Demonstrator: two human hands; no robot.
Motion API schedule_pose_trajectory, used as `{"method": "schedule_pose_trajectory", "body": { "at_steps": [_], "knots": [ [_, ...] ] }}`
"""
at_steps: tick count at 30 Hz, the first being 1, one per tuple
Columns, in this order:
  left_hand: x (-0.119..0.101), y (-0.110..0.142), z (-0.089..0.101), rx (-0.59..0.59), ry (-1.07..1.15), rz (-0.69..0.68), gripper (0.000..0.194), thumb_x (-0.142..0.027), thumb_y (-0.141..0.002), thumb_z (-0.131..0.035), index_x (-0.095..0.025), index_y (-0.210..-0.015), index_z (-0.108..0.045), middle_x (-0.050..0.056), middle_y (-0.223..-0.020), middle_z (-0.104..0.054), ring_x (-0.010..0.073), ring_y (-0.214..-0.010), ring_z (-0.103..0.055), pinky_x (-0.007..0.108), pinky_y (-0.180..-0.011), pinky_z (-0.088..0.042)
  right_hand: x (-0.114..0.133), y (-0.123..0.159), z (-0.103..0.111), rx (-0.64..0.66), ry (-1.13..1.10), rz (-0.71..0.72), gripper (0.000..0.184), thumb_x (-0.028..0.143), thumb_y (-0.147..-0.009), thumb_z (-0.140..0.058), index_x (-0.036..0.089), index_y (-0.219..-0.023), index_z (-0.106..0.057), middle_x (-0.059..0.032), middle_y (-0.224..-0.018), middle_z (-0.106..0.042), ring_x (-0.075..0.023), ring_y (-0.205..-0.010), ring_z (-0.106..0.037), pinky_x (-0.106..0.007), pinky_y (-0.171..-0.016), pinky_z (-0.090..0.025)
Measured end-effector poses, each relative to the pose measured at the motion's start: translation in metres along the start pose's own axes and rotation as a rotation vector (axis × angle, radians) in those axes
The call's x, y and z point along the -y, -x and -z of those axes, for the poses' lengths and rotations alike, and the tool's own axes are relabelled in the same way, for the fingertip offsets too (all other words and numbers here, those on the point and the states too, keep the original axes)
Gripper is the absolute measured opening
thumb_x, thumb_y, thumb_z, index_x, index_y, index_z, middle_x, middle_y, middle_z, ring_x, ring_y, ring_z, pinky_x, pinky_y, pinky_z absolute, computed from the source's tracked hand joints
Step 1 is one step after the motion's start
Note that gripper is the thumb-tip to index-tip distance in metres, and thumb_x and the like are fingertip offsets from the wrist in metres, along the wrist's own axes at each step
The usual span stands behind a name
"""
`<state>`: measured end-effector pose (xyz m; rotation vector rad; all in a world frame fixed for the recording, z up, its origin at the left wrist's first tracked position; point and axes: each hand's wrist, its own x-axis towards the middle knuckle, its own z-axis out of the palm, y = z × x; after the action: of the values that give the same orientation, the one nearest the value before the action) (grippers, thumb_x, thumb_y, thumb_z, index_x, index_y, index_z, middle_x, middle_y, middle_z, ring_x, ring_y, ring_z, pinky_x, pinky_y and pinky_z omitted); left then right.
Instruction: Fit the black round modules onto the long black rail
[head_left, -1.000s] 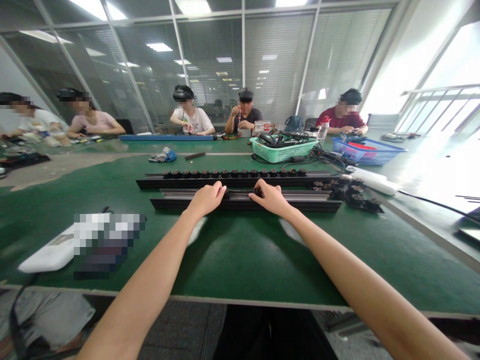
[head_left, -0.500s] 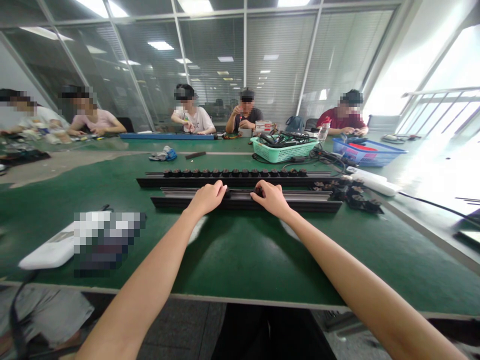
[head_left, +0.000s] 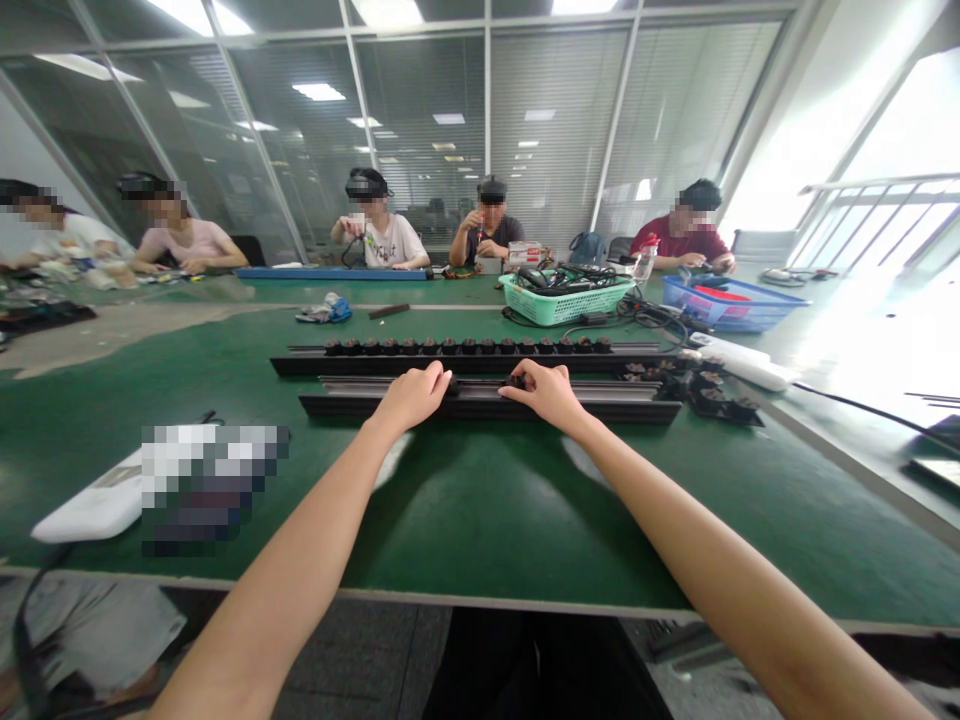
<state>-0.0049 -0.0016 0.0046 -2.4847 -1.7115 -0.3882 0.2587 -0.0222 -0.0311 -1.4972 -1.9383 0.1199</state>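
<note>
The right hand (head_left: 545, 388) pinches a small dark part (head_left: 514, 381) at the near black rail (head_left: 487, 411), its shape largely covered by fingers. The left hand (head_left: 411, 398) curls beside another dark piece (head_left: 452, 384), mostly hidden; whether it grips this, I cannot tell. Beyond both hands, a second rail (head_left: 450, 367) bears round dark parts (head_left: 469, 347). Farther off, lettering (head_left: 385, 254) on a white shirt (head_left: 406, 244) is unreadable.
</note>
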Motion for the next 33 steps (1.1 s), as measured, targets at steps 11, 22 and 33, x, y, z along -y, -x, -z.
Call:
{"method": "schedule_pose_trajectory", "body": {
  "at_steps": [11,22,33],
  "knots": [
    [-0.0002,0.0,0.0007,0.0,-0.008,-0.004,0.041,-0.045,-0.113,-0.03,-0.022,-0.111,-0.064,0.014,-0.096,-0.079,0.0339,-0.094,-0.077,0.036,-0.078,-0.052,0.0009,0.0026,-0.002,-0.023,-0.026,-0.002,0.023,0.046,-0.097,-0.065,0.024,-0.099,-0.06,0.0045,-0.077,-0.065,-0.0189,-0.079,-0.063,-0.035,-0.091,-0.027],
    [-0.0007,-0.0001,0.0002,0.006,-0.004,0.006,0.04,-0.045,-0.113,-0.031,-0.022,-0.112,-0.064,0.013,-0.096,-0.079,0.0324,-0.095,-0.077,0.035,-0.08,-0.052,0.0012,0.0013,-0.0032,-0.036,-0.036,-0.038,0.023,0.044,-0.091,-0.07,0.024,-0.095,-0.059,0.0048,-0.076,-0.064,-0.0193,-0.077,-0.062,-0.035,-0.09,-0.027],
    [-0.0004,-0.0005,0.0001,0.0,0.002,-0.002,0.042,-0.045,-0.112,-0.03,-0.021,-0.112,-0.065,0.013,-0.093,-0.078,0.0328,-0.092,-0.076,0.035,-0.076,-0.05,-0.0078,-0.0044,0.0037,0.005,-0.063,-0.004,0.027,0.047,-0.091,-0.076,0.024,-0.091,-0.062,0.0055,-0.071,-0.06,-0.0182,-0.073,-0.06,-0.035,-0.091,-0.032]
  ]
}}
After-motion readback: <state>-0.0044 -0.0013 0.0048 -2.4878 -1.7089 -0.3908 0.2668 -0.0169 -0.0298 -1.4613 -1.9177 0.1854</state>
